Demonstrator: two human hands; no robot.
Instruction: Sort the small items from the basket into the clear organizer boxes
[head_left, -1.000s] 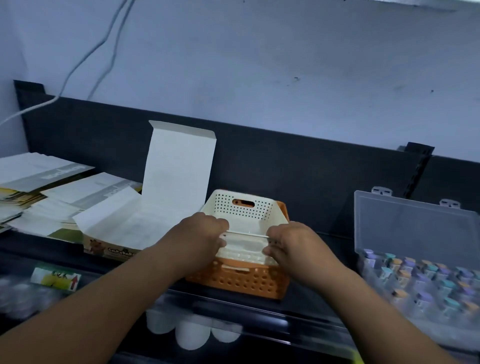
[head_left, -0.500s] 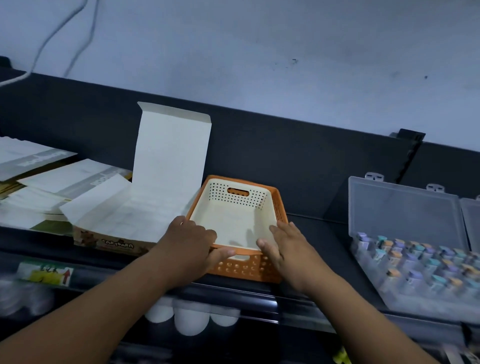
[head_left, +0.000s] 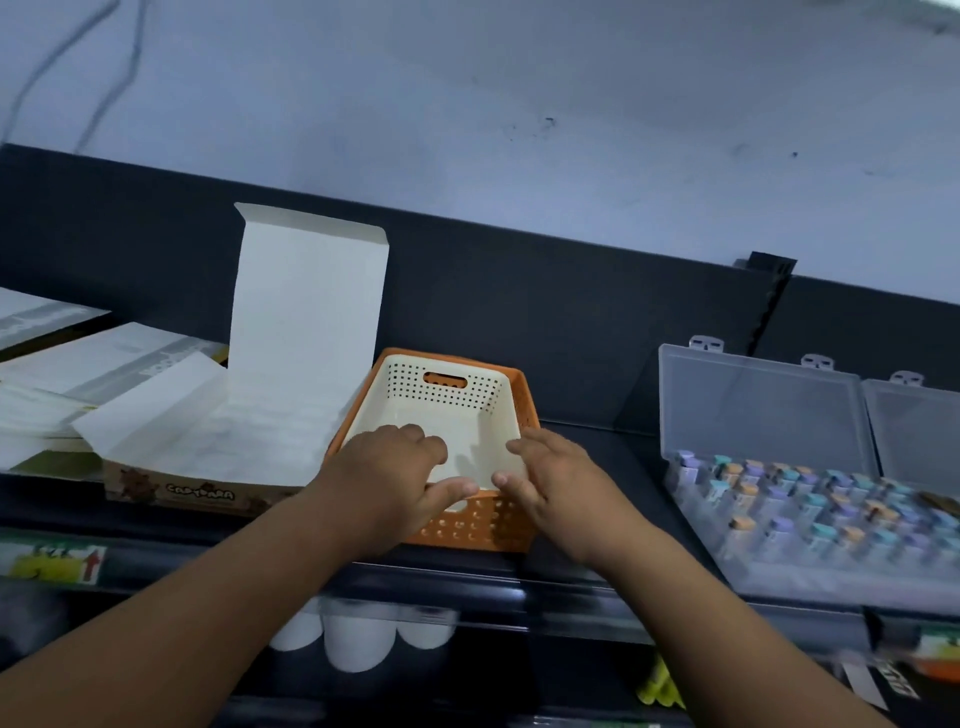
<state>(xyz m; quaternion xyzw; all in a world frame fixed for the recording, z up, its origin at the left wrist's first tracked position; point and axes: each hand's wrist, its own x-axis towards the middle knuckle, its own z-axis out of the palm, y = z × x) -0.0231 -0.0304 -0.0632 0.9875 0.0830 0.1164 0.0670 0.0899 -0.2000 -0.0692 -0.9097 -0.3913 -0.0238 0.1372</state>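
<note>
A cream perforated basket (head_left: 447, 395) sits nested inside an orange basket (head_left: 483, 530) on the dark shelf, and it looks empty. My left hand (head_left: 384, 467) grips its near left rim, fingers curled inside and thumb along the front edge. My right hand (head_left: 556, 478) lies flat at the near right corner, fingers spread and touching the rim. To the right a clear organizer box (head_left: 758, 405) stands with its lid up, filled with several small items with pastel caps (head_left: 810, 499). A second clear box (head_left: 914, 421) shows at the right edge.
An open cardboard box (head_left: 176, 491) with its tall flap (head_left: 311, 312) raised stands just left of the baskets. Stacks of paper (head_left: 78, 364) lie further left. A dark back panel (head_left: 571, 322) runs behind the shelf. White rounded objects (head_left: 358, 644) sit on the level below.
The cream basket, held tilted above the orange one a second ago, now sits fully down inside it. Both hands have relaxed onto the near rim, the right one opening.
</note>
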